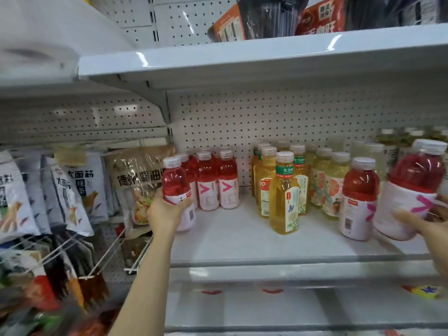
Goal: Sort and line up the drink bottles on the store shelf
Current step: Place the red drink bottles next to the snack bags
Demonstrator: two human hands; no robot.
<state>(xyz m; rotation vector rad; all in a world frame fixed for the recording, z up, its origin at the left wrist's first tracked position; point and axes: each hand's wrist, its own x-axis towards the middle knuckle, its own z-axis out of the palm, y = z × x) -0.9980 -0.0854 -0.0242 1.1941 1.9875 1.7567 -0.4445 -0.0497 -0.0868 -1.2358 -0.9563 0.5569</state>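
Left hand: the left hand (pixel 167 209) wraps its fingers round the lower label of one red drink bottle (pixel 178 192), held upright at the left end of the white shelf (pixel 242 241).
Right hand: the right hand (pixel 426 226) grips a second red bottle (pixel 412 190) by its white label, tilted, at the right edge of view; motion blur hides the fingertips.
Red bottles beside the left hand: just right of it stand two clear ones (pixel 218 183), with at least two more behind, partly hidden.
Red bottle by the right hand: one (pixel 358 200) stands upright just left of the held bottle.
Yellow tea bottles: between the hands, a cluster (pixel 278 180) of about six; one (pixel 284 195) stands forward of the rest.
Floral-label bottles: three or four (pixel 327 183), between the tea and the right hand.
Pale bottles at the back right: several (pixel 390 146), too blurred to count.
Snack packets: hanging bags (pixel 72 190) left of the left hand.
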